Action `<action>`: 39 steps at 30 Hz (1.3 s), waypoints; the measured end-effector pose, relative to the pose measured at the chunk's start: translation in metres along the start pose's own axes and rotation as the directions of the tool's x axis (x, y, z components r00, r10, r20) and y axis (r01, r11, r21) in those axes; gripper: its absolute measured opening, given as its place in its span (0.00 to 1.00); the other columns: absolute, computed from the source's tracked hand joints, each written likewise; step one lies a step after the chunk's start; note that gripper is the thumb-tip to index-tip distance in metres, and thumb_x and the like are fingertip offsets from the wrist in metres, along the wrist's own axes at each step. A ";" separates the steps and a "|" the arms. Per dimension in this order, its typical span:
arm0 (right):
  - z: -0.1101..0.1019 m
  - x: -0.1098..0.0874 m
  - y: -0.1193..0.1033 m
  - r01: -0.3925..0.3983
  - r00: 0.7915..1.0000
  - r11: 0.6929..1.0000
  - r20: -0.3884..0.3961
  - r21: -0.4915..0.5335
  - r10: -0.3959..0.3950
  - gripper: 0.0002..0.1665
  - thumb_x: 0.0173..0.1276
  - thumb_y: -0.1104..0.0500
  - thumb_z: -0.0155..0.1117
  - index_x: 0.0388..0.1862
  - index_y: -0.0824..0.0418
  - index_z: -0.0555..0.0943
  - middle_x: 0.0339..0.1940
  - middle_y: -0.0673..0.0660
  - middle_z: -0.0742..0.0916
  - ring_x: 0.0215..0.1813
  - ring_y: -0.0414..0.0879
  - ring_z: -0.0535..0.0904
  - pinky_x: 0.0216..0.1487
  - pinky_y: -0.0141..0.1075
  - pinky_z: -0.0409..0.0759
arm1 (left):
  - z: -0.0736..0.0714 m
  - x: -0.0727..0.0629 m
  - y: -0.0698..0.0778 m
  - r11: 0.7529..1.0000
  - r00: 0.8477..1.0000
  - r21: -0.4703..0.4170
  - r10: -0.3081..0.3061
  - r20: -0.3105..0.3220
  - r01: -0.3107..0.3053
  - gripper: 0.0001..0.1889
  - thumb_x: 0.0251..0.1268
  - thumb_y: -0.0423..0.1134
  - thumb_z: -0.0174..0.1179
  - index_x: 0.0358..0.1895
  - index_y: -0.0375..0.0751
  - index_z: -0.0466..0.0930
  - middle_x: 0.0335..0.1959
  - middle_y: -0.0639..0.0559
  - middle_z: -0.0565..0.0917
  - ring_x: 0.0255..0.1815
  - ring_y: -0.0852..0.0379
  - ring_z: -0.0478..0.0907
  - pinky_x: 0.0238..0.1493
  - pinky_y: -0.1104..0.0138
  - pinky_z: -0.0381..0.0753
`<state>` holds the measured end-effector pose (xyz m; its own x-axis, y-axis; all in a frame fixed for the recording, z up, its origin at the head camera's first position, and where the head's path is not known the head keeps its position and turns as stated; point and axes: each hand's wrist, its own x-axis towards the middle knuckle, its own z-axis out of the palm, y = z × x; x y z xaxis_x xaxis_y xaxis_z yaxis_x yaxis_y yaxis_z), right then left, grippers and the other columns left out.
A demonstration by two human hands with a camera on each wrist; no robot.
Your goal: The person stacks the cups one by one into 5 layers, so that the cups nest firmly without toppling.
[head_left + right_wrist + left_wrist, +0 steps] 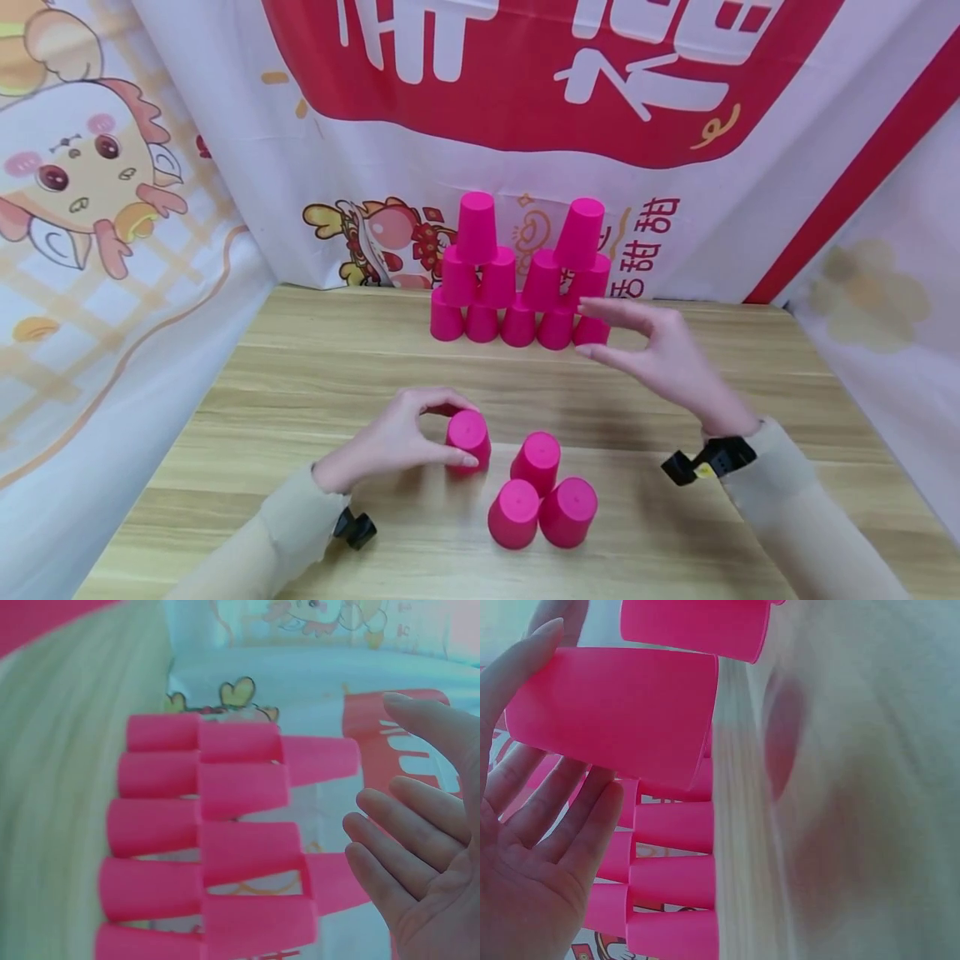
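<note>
My left hand [405, 437] grips an upside-down pink cup [468, 433] between thumb and fingers. In the left wrist view, that cup [619, 712] shows its wide rim facing the tabletop, with a shadow on the wood. Further back, more pink cups form a tiered stack [517, 323], several in the bottom row, several in the middle row and two on top. By the right end of this stack is my right hand [660, 350], thumb and fingers spread apart. Nothing lies between those fingers in the right wrist view, where the stacked cups [247, 847] appear sideways.
To the right of the left hand, three upside-down pink cups [513, 512] stand close together on the wooden table [337, 350]. A white printed cloth [420, 158] hangs right behind the stack, and more cloth [217, 333] borders the table at the sides.
</note>
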<state>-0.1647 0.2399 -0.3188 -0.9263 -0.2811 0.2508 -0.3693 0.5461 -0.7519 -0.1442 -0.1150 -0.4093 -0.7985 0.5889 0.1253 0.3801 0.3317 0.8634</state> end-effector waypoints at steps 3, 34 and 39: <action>0.010 -0.007 0.008 0.028 0.999 1.000 0.034 -0.003 -0.027 0.34 0.60 0.45 0.79 0.66 0.44 0.81 0.60 0.46 0.85 0.64 0.47 0.78 0.62 0.59 0.75 | -0.002 0.006 0.001 1.000 1.000 0.019 0.008 -0.010 -0.008 0.26 0.51 0.55 0.79 0.55 0.57 0.85 0.50 0.66 0.84 0.53 0.62 0.80 0.60 0.44 0.76; 0.075 -0.050 0.035 -0.090 0.926 0.986 0.377 0.137 0.033 0.29 0.56 0.45 0.82 0.58 0.42 0.86 0.52 0.43 0.88 0.59 0.52 0.81 0.61 0.59 0.75 | -0.052 0.095 0.066 0.957 0.918 0.140 0.283 -0.277 -0.253 0.26 0.56 0.47 0.78 0.58 0.48 0.82 0.51 0.61 0.84 0.48 0.63 0.83 0.48 0.60 0.85; 0.076 -0.052 0.037 -0.101 0.912 0.984 0.409 0.146 0.033 0.29 0.56 0.46 0.82 0.58 0.47 0.87 0.49 0.39 0.88 0.56 0.45 0.82 0.61 0.58 0.75 | -0.070 0.115 0.096 0.931 0.878 0.192 0.358 -0.317 -0.310 0.25 0.57 0.46 0.78 0.58 0.48 0.82 0.52 0.62 0.83 0.49 0.64 0.81 0.50 0.64 0.83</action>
<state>-0.1247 0.2145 -0.4061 -0.8264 -0.5612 -0.0454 -0.2588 0.4503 -0.8545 -0.2321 -0.0671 -0.2776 -0.7133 0.4019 0.5742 0.6912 0.2678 0.6713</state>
